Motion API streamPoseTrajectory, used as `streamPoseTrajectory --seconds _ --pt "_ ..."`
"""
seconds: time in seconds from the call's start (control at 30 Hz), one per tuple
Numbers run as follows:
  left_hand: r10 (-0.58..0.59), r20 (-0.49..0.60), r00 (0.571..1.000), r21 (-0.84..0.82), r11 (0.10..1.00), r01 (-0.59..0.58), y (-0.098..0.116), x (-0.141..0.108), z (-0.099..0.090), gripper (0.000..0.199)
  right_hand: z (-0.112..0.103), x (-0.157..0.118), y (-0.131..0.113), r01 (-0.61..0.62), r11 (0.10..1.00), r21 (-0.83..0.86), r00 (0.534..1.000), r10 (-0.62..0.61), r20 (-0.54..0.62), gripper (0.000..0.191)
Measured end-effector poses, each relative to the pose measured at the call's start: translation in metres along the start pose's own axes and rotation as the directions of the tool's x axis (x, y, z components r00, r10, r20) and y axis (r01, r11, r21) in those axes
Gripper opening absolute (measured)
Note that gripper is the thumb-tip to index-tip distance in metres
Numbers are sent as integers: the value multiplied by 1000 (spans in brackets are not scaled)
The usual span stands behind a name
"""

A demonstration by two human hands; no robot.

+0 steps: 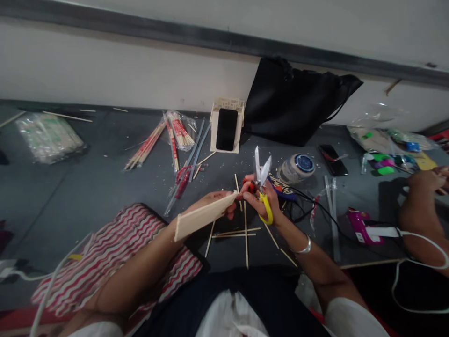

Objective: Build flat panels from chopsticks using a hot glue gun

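Note:
My left hand point(219, 201) is closed around the far end of a flat pale panel point(203, 219), which looks wooden and slants down toward my left forearm. In my right hand point(264, 199) is a pair of scissors point(262, 173) with a yellow handle loop, its blades parted and pointing away from me. The right fingertips meet the panel's far corner; whether they pinch something small there I cannot tell. Beneath both hands, several thin wooden sticks point(246, 238) lie loose on the dark table point(105, 178).
A phone point(227, 128), wrapped chopsticks point(180, 131), glue sticks point(196, 150) and a blue-lidded jar point(296, 168) stand or lie beyond my hands. A striped cloth point(119, 252) is at left, a black bag point(287, 103) behind. Another person's arm point(421, 201) rests at right, near a cable point(417, 234).

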State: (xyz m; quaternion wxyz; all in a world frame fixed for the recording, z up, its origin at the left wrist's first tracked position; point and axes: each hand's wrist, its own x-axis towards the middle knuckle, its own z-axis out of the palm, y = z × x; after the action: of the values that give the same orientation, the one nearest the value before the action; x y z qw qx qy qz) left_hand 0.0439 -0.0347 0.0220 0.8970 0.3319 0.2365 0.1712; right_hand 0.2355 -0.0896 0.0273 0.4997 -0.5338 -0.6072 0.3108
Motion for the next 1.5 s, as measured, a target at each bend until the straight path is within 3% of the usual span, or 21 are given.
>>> streamPoseTrajectory --seconds 0.17,0.3,0.43,0.7,1.13,1.5 --pt "117 -178 977 100 990 -100 16 -8 -1 39 -2 3 3 131 966 -221 991 -125 44 27" --pt "188 -322 928 122 980 -157 25 -14 -4 36 -4 3 15 239 898 -369 970 -206 127 34" --pt "244 -386 890 163 967 -194 29 -14 -7 34 -7 3 23 327 828 -456 941 -243 234 43" --pt "206 -332 920 144 975 -167 28 -16 -6 31 -9 5 24 379 779 -499 912 -224 342 58" --pt "184 -234 955 148 977 -152 20 -14 -7 34 -7 1 22 412 763 -498 897 -244 367 63" --pt "183 -292 939 171 976 -137 19 -15 -3 37 -6 2 19 423 738 -525 887 -221 405 60"
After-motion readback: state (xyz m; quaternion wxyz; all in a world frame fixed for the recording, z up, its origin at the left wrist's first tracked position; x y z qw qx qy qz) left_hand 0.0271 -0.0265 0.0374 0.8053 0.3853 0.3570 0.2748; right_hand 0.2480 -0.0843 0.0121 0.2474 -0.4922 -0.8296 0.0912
